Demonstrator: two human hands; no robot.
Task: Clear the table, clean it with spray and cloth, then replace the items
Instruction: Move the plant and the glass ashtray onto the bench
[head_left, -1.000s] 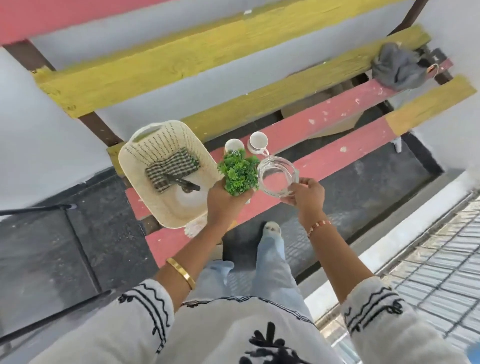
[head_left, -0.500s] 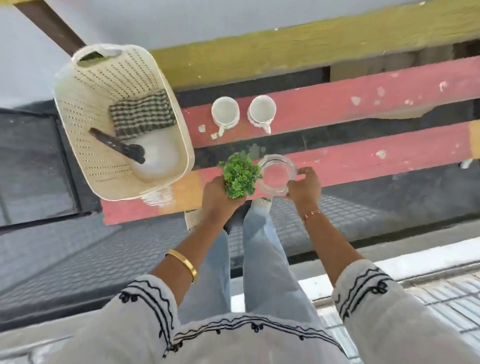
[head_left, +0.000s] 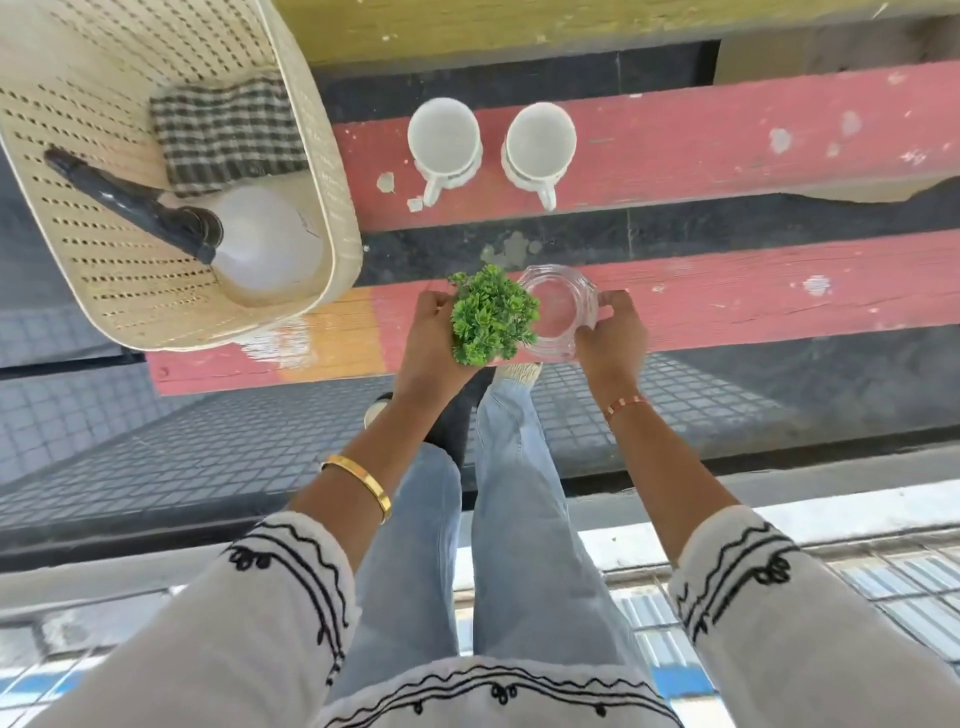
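Basket (head_left: 322, 171) far left on table (head_left: 727, 306), holding checked cloth (head_left: 228, 132) and spray bottle (head_left: 260, 244). Left hand (head_left: 431, 343) grips small green plant (head_left: 491, 314); right hand (head_left: 613, 332) pinches glass bowl (head_left: 558, 312) rim, over near plank. Two white cups (head_left: 444, 135) behind, upright.

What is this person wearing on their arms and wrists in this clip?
Both arms have loose white sleeves trimmed with black wavy embroidered lines and small loops, pushed up to mid-forearm. The left wrist carries a plain gold bangle; the right wrist a thin red and white thread bracelet. The left hand and right hand are bare.
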